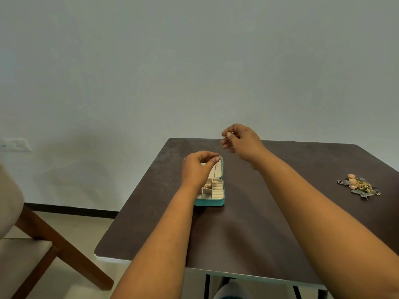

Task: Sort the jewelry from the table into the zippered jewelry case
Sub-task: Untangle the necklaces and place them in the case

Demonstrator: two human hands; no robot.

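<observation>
The thin gold chain [215, 172] is pinched in the left hand's [197, 169] grip and hangs straight below it into the open teal zippered jewelry case [212, 192], while the right hand [239, 141], farther off, pinches a small gold piece [226, 136].

On a dark table [248, 223] lies an open teal jewelry case [212, 202]. The left hand [197, 169] pinches a thin gold chain [214, 172] hanging into it; the right hand [241, 142] pinches a small gold piece [226, 136]. A jewelry pile [359, 186] sits far right
</observation>
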